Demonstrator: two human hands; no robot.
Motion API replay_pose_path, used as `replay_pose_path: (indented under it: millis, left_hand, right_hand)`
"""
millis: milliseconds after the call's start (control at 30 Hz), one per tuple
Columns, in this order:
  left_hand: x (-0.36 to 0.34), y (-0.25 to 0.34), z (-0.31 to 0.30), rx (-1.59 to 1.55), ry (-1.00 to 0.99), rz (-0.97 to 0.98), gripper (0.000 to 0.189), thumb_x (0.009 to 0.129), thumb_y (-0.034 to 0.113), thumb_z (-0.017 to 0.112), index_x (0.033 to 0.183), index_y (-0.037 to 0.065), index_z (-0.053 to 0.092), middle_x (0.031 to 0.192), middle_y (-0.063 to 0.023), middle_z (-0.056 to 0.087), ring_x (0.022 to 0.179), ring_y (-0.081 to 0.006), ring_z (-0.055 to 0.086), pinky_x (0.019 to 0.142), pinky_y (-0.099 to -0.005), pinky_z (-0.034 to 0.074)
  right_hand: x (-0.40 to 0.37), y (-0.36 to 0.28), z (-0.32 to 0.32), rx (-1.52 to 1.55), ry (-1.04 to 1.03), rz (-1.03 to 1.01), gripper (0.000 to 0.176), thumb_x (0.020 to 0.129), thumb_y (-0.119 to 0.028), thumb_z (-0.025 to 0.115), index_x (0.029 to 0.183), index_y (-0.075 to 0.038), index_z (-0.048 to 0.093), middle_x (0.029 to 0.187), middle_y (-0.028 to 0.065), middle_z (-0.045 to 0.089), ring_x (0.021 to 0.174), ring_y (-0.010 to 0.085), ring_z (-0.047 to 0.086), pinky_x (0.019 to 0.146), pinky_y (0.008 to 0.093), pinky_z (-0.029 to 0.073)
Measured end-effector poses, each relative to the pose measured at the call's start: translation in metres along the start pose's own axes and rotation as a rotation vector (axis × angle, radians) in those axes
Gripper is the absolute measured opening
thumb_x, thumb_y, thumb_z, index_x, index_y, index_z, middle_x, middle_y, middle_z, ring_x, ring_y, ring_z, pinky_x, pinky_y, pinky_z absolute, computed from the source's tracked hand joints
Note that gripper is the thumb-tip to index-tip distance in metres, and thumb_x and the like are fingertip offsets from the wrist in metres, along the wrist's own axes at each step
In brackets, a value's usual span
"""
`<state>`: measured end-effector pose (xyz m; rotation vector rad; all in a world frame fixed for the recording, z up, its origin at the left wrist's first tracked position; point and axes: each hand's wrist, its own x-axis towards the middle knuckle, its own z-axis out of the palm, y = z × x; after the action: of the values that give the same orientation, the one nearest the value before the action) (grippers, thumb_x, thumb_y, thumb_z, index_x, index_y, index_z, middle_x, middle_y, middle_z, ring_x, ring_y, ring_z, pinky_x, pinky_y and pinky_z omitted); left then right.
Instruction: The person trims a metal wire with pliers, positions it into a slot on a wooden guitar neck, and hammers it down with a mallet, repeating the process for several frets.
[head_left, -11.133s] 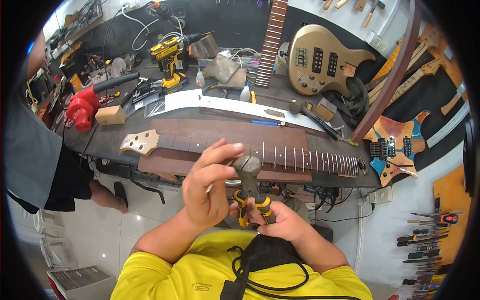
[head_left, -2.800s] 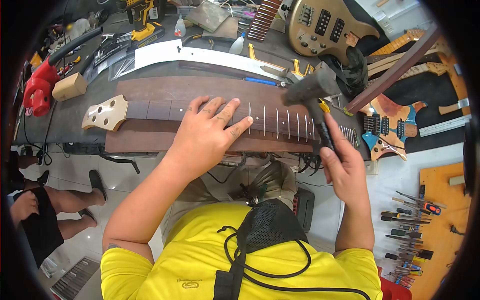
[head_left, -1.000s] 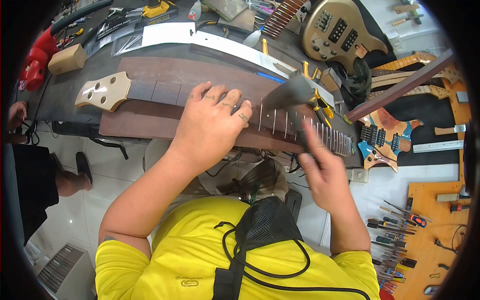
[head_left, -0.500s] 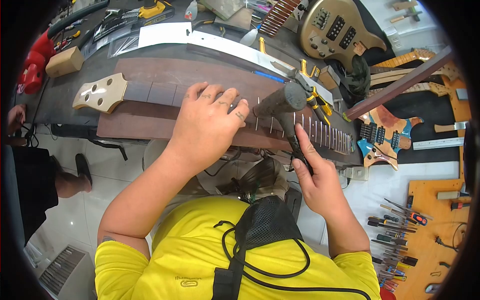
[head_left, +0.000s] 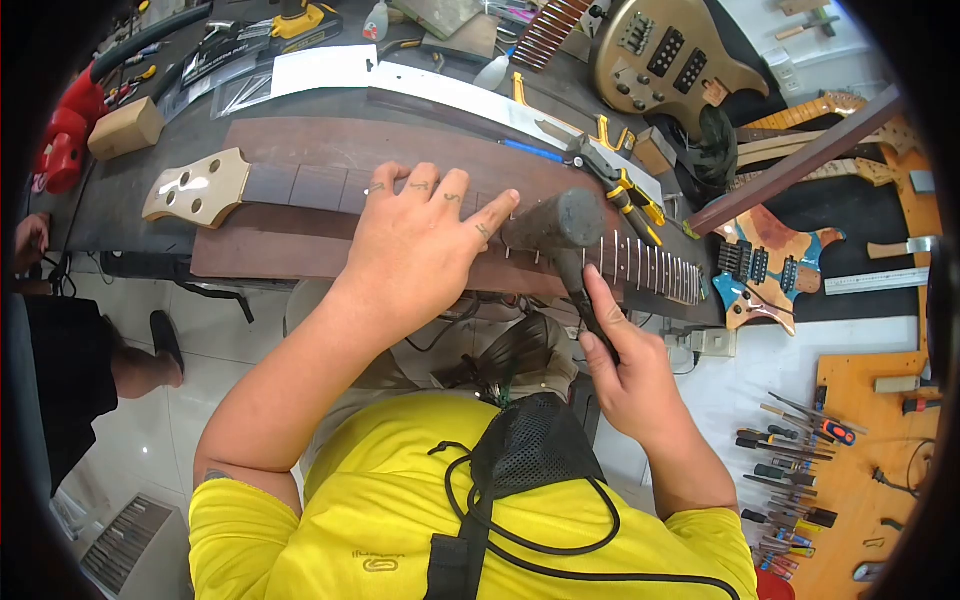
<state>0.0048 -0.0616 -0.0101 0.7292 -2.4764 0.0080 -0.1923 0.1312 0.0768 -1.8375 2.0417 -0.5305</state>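
Note:
A guitar neck (head_left: 270,184) lies across a dark reddish-brown board, its pale headstock (head_left: 198,188) to the left. Bright frets line the fretboard toward its right end; thin bare slots show on the left part. My left hand (head_left: 415,230) rests over the middle of the neck, fingers spread and index finger stretched toward the mallet. In my right hand (head_left: 630,370) is the handle of a black rubber mallet (head_left: 578,217), thumb laid along it. The mallet's head overlaps the fretted stretch just right of my left fingertips, hiding the frets beneath it.
Pliers with yellow handles (head_left: 632,205) and a white sheet (head_left: 322,68) lie behind the neck. A wooden block (head_left: 127,128) sits at left, a gold guitar body (head_left: 670,60) at back right. Files and screwdrivers (head_left: 790,470) hang right. Another person's leg (head_left: 140,368) shows at left.
The mallet head has come down and slightly left, closer over the fretboard. My left index finger now reaches farther right, and the whole view has shifted a little.

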Motion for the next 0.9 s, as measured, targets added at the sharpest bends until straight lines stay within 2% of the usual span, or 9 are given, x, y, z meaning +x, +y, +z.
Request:
replay_pose_path:
  millis: [133,233,300,367,467,567,700,767,900]
  left_hand:
    - [0.000,-0.001,0.001,-0.007,-0.003,-0.001,0.056,0.096,0.022,0.073,0.151,0.029,0.067,0.117,-0.0088,0.066,0.113,-0.0306,0.062,0.106,-0.0552,0.041]
    - [0.000,-0.001,0.002,0.018,0.016,0.005,0.056,0.096,0.022,0.074,0.151,0.029,0.067,0.117,-0.0083,0.066,0.113,-0.0303,0.062,0.105,-0.0550,0.041]
    - [-0.001,-0.001,0.002,0.004,0.006,0.002,0.056,0.096,0.023,0.074,0.151,0.029,0.067,0.117,-0.0083,0.066,0.112,-0.0303,0.062,0.105,-0.0553,0.041]
    - [0.001,-0.001,0.001,-0.010,0.001,0.000,0.056,0.096,0.023,0.074,0.151,0.029,0.067,0.117,-0.0083,0.066,0.112,-0.0302,0.062,0.105,-0.0556,0.041]
    - [0.000,0.001,0.000,-0.008,-0.003,0.001,0.056,0.095,0.023,0.074,0.151,0.029,0.067,0.117,-0.0086,0.066,0.112,-0.0303,0.062,0.106,-0.0560,0.042]
    - [0.001,-0.001,0.001,0.009,-0.001,-0.005,0.056,0.095,0.023,0.074,0.151,0.029,0.067,0.117,-0.0091,0.066,0.113,-0.0305,0.062,0.106,-0.0563,0.041]
    - [-0.001,0.000,0.003,0.010,0.004,0.003,0.057,0.095,0.023,0.074,0.151,0.029,0.067,0.118,-0.0095,0.066,0.114,-0.0309,0.062,0.106,-0.0563,0.042]
    - [0.000,-0.002,0.002,0.015,0.002,0.009,0.057,0.095,0.023,0.075,0.151,0.029,0.067,0.118,-0.0097,0.065,0.114,-0.0310,0.062,0.106,-0.0564,0.041]
    - [-0.001,0.000,0.002,0.016,0.002,0.009,0.056,0.095,0.024,0.075,0.150,0.028,0.068,0.119,-0.0097,0.066,0.114,-0.0310,0.063,0.107,-0.0564,0.041]
  right_hand:
    - [-0.004,-0.002,-0.015,-0.024,-0.016,0.000,0.072,0.101,-0.002,0.069,0.169,-0.012,0.044,0.093,0.0218,0.071,0.079,0.0349,0.069,0.079,0.0360,0.056]
    - [-0.010,0.004,-0.005,0.082,0.196,-0.068,0.073,0.101,-0.001,0.070,0.168,-0.012,0.044,0.100,0.0235,0.073,0.081,0.0385,0.069,0.080,0.0368,0.057]
    - [-0.005,0.002,0.003,-0.042,-0.009,-0.041,0.073,0.100,0.000,0.070,0.168,-0.011,0.044,0.104,0.0245,0.073,0.082,0.0402,0.069,0.081,0.0372,0.057]
    - [-0.005,0.003,0.005,-0.019,0.030,-0.098,0.074,0.100,0.000,0.070,0.168,-0.011,0.044,0.103,0.0243,0.073,0.082,0.0405,0.068,0.081,0.0365,0.057]
    - [-0.004,-0.006,-0.007,-0.018,-0.065,0.045,0.072,0.100,0.000,0.070,0.168,-0.011,0.045,0.103,0.0244,0.073,0.082,0.0395,0.069,0.080,0.0359,0.057]
    - [-0.004,-0.001,-0.012,-0.032,-0.008,-0.036,0.072,0.100,0.001,0.069,0.167,-0.011,0.046,0.101,0.0246,0.073,0.081,0.0380,0.070,0.080,0.0354,0.056]
    - [-0.007,0.002,-0.004,0.142,0.204,-0.036,0.071,0.100,0.002,0.068,0.167,-0.006,0.045,0.112,0.0300,0.074,0.085,0.0389,0.072,0.082,0.0357,0.057]
    - [-0.002,0.003,0.003,0.017,0.007,-0.057,0.071,0.100,0.001,0.068,0.167,-0.005,0.045,0.114,0.0301,0.074,0.084,0.0394,0.072,0.081,0.0348,0.056]
    - [0.005,-0.007,-0.014,-0.030,-0.052,-0.012,0.069,0.102,0.000,0.067,0.167,-0.005,0.045,0.110,0.0275,0.075,0.085,0.0379,0.072,0.084,0.0354,0.057]
